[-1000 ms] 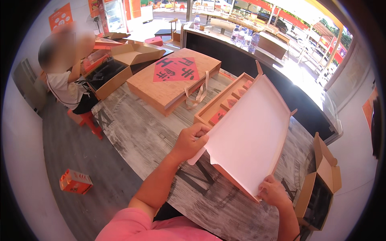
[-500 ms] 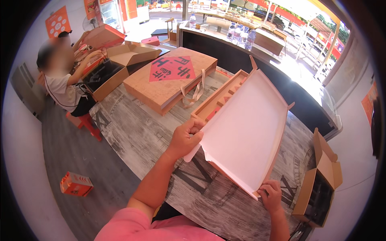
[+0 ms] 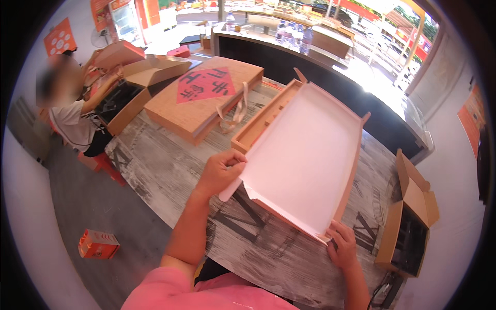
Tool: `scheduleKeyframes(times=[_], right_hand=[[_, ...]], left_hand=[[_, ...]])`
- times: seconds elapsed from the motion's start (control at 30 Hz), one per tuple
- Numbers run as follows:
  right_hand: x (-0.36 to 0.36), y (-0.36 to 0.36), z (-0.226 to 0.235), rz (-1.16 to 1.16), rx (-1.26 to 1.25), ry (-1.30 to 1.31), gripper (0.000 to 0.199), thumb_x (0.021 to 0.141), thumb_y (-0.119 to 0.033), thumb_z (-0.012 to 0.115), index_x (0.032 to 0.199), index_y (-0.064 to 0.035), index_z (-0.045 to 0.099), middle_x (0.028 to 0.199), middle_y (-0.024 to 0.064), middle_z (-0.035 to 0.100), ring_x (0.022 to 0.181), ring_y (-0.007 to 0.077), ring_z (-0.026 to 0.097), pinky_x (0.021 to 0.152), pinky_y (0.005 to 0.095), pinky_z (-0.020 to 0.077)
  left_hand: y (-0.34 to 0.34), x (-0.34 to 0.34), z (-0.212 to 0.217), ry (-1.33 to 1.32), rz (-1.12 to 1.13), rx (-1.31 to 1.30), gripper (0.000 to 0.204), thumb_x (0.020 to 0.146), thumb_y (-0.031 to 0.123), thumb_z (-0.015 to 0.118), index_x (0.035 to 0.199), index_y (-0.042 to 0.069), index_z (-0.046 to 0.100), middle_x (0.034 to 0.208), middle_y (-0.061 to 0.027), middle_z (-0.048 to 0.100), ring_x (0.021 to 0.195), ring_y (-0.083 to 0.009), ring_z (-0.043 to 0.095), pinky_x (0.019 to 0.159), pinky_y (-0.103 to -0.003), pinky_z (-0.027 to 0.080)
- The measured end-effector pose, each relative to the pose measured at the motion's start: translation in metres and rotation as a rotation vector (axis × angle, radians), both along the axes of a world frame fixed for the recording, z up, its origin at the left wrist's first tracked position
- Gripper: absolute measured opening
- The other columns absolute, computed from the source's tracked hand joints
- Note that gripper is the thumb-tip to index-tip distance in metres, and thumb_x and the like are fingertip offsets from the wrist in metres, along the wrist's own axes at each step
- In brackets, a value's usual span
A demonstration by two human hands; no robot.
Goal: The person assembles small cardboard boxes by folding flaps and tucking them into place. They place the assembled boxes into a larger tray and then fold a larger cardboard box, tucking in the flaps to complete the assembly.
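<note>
A large cardboard box lid [image 3: 305, 160] with a white inner face and tan rim lies tilted in front of me. Part of a shallow tan tray [image 3: 266, 121] with dividers shows along its far left edge; the lid hides the rest. My left hand [image 3: 222, 170] is closed on the lid's left edge, close to a loose white end flap [image 3: 230, 191]. At the near right corner of the lid, my right hand [image 3: 342, 243] grips the rim with bent fingers.
A closed gift box [image 3: 206, 98] with a red diamond label and ribbon handles lies beyond my left hand. Open cartons holding black items stand at the right [image 3: 398, 243] and far left [image 3: 124, 111], where another person [image 3: 67, 116] sits. An orange bag [image 3: 98, 244] is on the floor.
The lid has tipped lower over the tray, covering more of its compartments. Both hands have moved with its edges. The view has shifted slightly to the right.
</note>
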State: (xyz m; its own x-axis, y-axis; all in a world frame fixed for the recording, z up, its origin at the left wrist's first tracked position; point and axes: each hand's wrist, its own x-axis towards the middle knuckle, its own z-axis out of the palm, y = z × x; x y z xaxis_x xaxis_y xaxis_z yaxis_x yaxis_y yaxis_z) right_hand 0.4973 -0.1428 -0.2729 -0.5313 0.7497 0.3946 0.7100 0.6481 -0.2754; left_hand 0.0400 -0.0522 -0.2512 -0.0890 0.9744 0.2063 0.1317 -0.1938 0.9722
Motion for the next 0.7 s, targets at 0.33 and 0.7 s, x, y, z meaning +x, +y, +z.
scheduleKeyframes(times=[0.33,0.7], right_hand=[[0.011,0.013,-0.016,-0.049,0.069,0.063,0.033,0.08,0.007,0.07,0.111,-0.0033,0.072,0.133,0.0134,0.072,0.118,0.0373,0.071,0.099,0.0444,0.0608],[0.02,0.024,-0.002,-0.003,0.002,0.126,0.032,0.083,0.007,0.073,0.113,-0.0063,0.069,0.144,0.0148,0.064,0.119,0.0359,0.07,0.096,0.0422,0.0617]], left_hand=[[0.006,-0.025,-0.009,0.039,-0.189,-0.016,0.025,0.102,0.001,0.053,0.114,-0.002,0.075,0.103,-0.0007,0.072,0.096,-0.0079,0.064,0.086,-0.025,0.051],[0.007,-0.039,-0.017,0.244,-0.33,0.035,0.036,0.095,-0.007,0.07,0.13,0.001,0.074,0.118,-0.0044,0.077,0.11,-0.0106,0.069,0.098,-0.029,0.054]])
